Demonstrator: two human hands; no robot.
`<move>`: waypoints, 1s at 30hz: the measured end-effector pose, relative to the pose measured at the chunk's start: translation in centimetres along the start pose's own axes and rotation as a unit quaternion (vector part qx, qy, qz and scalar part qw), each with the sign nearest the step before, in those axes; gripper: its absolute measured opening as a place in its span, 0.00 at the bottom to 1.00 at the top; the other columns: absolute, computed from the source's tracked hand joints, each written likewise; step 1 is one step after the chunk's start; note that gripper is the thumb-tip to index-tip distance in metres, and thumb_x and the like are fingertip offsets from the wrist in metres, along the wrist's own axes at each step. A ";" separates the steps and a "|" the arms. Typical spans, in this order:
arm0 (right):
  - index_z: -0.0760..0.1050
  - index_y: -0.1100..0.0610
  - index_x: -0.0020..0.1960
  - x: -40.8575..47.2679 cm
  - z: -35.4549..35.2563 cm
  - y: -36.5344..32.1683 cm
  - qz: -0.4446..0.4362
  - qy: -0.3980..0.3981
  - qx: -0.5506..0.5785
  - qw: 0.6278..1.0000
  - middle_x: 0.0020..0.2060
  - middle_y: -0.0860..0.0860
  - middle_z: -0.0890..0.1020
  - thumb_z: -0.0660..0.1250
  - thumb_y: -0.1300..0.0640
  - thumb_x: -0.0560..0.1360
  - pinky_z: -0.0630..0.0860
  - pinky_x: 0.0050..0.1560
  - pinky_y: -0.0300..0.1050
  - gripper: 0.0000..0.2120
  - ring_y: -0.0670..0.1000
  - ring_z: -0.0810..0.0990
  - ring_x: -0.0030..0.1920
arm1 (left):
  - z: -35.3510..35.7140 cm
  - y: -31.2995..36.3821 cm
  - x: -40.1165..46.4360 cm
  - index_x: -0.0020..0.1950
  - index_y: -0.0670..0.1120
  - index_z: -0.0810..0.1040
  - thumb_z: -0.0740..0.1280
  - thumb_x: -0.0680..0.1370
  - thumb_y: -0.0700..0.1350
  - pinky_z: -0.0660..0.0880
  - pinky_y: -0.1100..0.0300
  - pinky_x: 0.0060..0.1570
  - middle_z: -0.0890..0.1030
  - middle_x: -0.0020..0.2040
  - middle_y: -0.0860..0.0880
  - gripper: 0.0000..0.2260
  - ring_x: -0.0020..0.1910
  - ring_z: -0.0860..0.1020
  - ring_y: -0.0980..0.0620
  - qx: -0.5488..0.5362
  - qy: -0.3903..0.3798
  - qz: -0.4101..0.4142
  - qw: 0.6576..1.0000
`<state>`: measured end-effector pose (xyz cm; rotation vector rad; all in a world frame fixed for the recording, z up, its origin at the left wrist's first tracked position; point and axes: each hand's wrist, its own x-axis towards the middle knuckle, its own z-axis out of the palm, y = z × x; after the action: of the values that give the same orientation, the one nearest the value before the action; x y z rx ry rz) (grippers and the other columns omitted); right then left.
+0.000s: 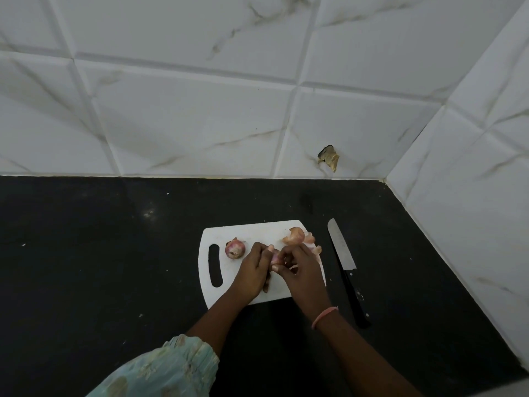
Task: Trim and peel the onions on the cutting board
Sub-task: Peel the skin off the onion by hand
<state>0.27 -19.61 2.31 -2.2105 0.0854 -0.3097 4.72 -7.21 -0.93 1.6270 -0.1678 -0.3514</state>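
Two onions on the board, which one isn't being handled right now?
The reddish-purple onion lying alone near the white cutting board's handle slot. The other onion is pinched between the left hand and right hand.

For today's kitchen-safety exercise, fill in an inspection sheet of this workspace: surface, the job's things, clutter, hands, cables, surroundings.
Surface: black counter carrying a white cutting board.
Job's things: unpeeled onion on the board; a second onion between both hands; knife on the counter right of the board.
Clutter: onion skins at the board's far right corner.
Hands: left hand and right hand both grip the second onion.
Cables: nothing seen.
Surroundings: white tiled wall with a chipped hole.
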 end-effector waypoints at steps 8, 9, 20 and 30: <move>0.73 0.51 0.41 0.4 -0.7 0.0 0.014 -0.027 0.016 0.999 0.39 0.48 0.78 0.74 0.63 0.70 0.73 0.43 0.34 0.11 0.44 0.77 0.41 | -0.1 0.1 0.1 0.47 0.45 0.70 0.57 0.85 0.51 0.70 0.59 0.24 0.73 0.28 0.47 0.13 0.24 0.72 0.51 -0.008 -0.003 -0.015 1.000; 0.74 0.51 0.42 0.3 -0.9 -0.2 0.019 -0.024 0.023 0.999 0.39 0.47 0.78 0.74 0.63 0.70 0.72 0.43 0.32 0.11 0.43 0.77 0.42 | -0.1 0.1 0.1 0.47 0.44 0.70 0.57 0.85 0.51 0.70 0.58 0.24 0.73 0.28 0.47 0.13 0.24 0.72 0.51 -0.011 -0.002 -0.018 1.000; 0.81 0.54 0.43 -0.6 -0.4 0.2 -0.034 0.047 -0.052 0.997 0.43 0.44 0.79 0.73 0.62 0.71 0.75 0.43 0.37 0.04 0.43 0.78 0.46 | -0.4 0.5 0.0 0.49 0.43 0.70 0.59 0.84 0.51 0.71 0.58 0.25 0.75 0.28 0.50 0.12 0.26 0.72 0.51 -0.037 -0.023 -0.032 0.999; 0.74 0.56 0.49 0.5 -0.8 1.0 -0.104 -0.060 -0.124 0.985 0.48 0.48 0.75 0.60 0.63 0.77 0.74 0.49 0.43 0.06 0.45 0.75 0.47 | -1.1 1.3 0.4 0.51 0.40 0.70 0.61 0.83 0.50 0.72 0.58 0.28 0.76 0.29 0.46 0.12 0.25 0.74 0.51 -0.070 -0.049 -0.094 0.992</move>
<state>0.59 -20.93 2.14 -2.4868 -0.1845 -0.2923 5.58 -6.41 0.38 1.4916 -0.0616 -0.5765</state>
